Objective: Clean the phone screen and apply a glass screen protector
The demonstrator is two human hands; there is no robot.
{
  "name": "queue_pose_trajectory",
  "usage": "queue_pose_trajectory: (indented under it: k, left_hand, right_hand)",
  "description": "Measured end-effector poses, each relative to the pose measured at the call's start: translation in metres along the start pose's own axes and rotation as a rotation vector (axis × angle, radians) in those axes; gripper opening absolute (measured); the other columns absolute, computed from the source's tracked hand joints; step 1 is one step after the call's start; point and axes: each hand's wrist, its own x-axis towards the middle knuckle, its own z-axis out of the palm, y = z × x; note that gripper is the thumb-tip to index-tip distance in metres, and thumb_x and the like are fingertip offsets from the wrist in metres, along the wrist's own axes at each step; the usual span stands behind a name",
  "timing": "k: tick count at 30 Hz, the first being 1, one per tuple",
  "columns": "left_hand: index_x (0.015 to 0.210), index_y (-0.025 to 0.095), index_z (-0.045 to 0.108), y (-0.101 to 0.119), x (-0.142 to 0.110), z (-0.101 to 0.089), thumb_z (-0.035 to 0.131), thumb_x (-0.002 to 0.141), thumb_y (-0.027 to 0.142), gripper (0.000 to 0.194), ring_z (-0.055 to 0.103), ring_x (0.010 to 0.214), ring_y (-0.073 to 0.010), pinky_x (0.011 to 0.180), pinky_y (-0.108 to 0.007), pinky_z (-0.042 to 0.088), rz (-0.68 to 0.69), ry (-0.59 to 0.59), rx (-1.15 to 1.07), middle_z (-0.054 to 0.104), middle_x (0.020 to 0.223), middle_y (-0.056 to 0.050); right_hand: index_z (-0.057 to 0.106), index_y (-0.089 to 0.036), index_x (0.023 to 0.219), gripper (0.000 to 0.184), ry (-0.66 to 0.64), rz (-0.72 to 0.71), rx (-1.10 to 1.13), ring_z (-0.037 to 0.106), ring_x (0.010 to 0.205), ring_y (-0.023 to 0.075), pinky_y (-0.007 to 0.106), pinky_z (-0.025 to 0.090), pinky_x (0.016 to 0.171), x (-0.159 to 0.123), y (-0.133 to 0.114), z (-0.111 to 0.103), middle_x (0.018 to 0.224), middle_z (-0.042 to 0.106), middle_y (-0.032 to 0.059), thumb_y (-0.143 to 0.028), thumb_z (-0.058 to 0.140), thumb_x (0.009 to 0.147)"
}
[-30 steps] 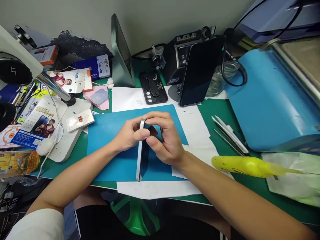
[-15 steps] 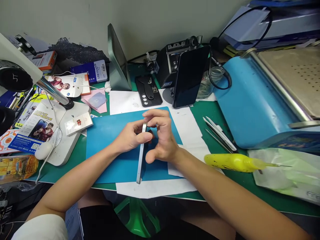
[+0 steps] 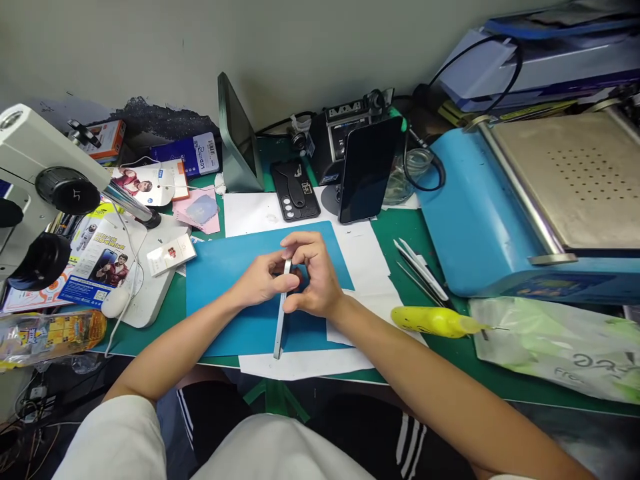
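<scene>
A thin phone (image 3: pixel 281 327) with a pale metal frame stands nearly edge-on over the blue mat (image 3: pixel 220 267). My left hand (image 3: pixel 265 277) grips its upper part, the thumb lying across the near edge. On the other side, my right hand (image 3: pixel 316 277) is curled against the phone, fingers at the upper end and thumb tip by the side. The phone's faces are mostly turned from view, and some right fingertips are hidden behind it. Beyond the mat lies a black phone case (image 3: pixel 295 190); a dark-screened phone (image 3: pixel 371 170) leans upright on a stand.
At left stands a microscope (image 3: pixel 70 187) on a white base, with boxes and leaflets. Tweezers (image 3: pixel 423 270), a yellow needle bottle (image 3: pixel 435 322) and a plastic bag (image 3: pixel 555 347) lie at right. A blue machine (image 3: pixel 460 220) with a perforated plate stands behind them.
My right thumb and fingers have closed in toward the phone, which stays in my left hand. The camera view has shifted, bringing more of the microscope and my lap into sight.
</scene>
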Motion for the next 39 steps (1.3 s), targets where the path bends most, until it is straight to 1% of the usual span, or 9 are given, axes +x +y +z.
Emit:
queue_pose_trajectory:
  k: [6,11,19,24,27,30,32,35,39]
  left_hand:
    - [0.088,0.015,0.06,0.005,0.001,0.002,0.074,0.067,0.084,0.073,0.052,0.07,-0.0147,0.067,-0.028,0.044,-0.01,0.01,0.021,0.058,0.076,0.0]
    - [0.088,0.015,0.063,0.006,0.002,0.0,0.074,0.064,0.087,0.076,0.057,0.072,-0.0171,0.067,-0.029,0.045,-0.023,0.021,0.047,0.062,0.079,-0.002]
    - [0.093,0.014,0.069,0.006,0.003,0.001,0.075,0.063,0.087,0.079,0.071,0.08,-0.0248,0.072,-0.033,0.054,-0.005,0.0,0.014,0.072,0.087,-0.007]
    - [0.092,0.014,0.071,0.005,0.004,-0.001,0.077,0.066,0.082,0.073,0.072,0.073,-0.0218,0.068,-0.031,0.057,0.001,-0.014,-0.008,0.073,0.079,-0.005]
    - [0.095,0.013,0.073,0.005,0.005,-0.001,0.078,0.066,0.082,0.074,0.07,0.066,-0.0187,0.065,-0.03,0.057,0.01,-0.009,-0.027,0.073,0.078,-0.005]
    - [0.098,0.014,0.073,0.007,-0.002,0.003,0.078,0.066,0.082,0.075,0.07,0.065,-0.0177,0.065,-0.03,0.058,0.034,0.042,-0.041,0.073,0.079,-0.005]
    - [0.106,0.016,0.071,0.012,-0.012,0.007,0.079,0.067,0.08,0.075,0.071,0.072,-0.0183,0.068,-0.03,0.059,0.063,0.101,-0.045,0.074,0.087,-0.006]
    - [0.123,0.021,0.067,0.023,-0.033,0.015,0.082,0.071,0.072,0.074,0.073,0.088,-0.0202,0.076,-0.03,0.06,0.199,0.195,0.016,0.074,0.102,-0.007]
    - [0.134,0.024,0.064,0.034,-0.052,0.024,0.083,0.077,0.062,0.071,0.072,0.096,-0.0209,0.076,-0.029,0.062,0.427,0.255,0.113,0.073,0.112,-0.008]
  right_hand:
    - [0.041,-0.029,0.097,0.069,-0.025,0.078,0.01,0.061,0.088,0.0237,0.048,0.056,0.076,0.0,0.002,-0.003,0.114,0.056,0.0089,-0.09,0.062,0.074]
    - [0.04,-0.03,0.097,0.064,0.001,0.084,0.013,0.063,0.098,0.0272,0.051,0.056,0.079,0.001,0.0,-0.002,0.112,0.056,0.0085,-0.089,0.056,0.079]
    - [0.039,-0.03,0.097,0.067,0.009,0.086,-0.015,0.064,0.102,0.0295,0.055,0.055,0.084,0.001,-0.004,-0.004,0.113,0.057,0.0093,-0.093,0.052,0.078]
    - [0.044,-0.031,0.105,0.068,0.02,0.049,-0.015,0.063,0.106,0.0301,0.055,0.055,0.088,-0.001,-0.001,-0.004,0.118,0.058,0.0095,-0.092,0.056,0.077]
    - [0.047,-0.032,0.116,0.067,0.042,-0.038,-0.062,0.063,0.108,0.0299,0.055,0.056,0.091,0.007,-0.015,-0.011,0.12,0.058,0.0086,-0.089,0.054,0.081]
    - [0.05,-0.034,0.125,0.056,0.018,-0.145,-0.195,0.063,0.112,0.0294,0.053,0.056,0.093,0.019,-0.053,-0.026,0.123,0.06,0.0079,-0.078,0.051,0.092]
    - [0.051,-0.032,0.132,0.052,-0.131,-0.041,-0.279,0.061,0.122,0.0316,0.055,0.053,0.101,0.022,-0.084,-0.039,0.13,0.061,0.0093,-0.068,0.058,0.095]
    - [0.05,-0.03,0.135,0.063,-0.179,0.22,-0.301,0.057,0.132,0.0346,0.053,0.056,0.1,0.012,-0.116,-0.053,0.141,0.057,0.0132,-0.067,0.07,0.087]
    - [0.047,-0.031,0.133,0.076,-0.269,0.587,-0.157,0.057,0.136,0.0349,0.053,0.056,0.104,-0.019,-0.119,-0.052,0.153,0.052,0.0128,-0.07,0.079,0.076]
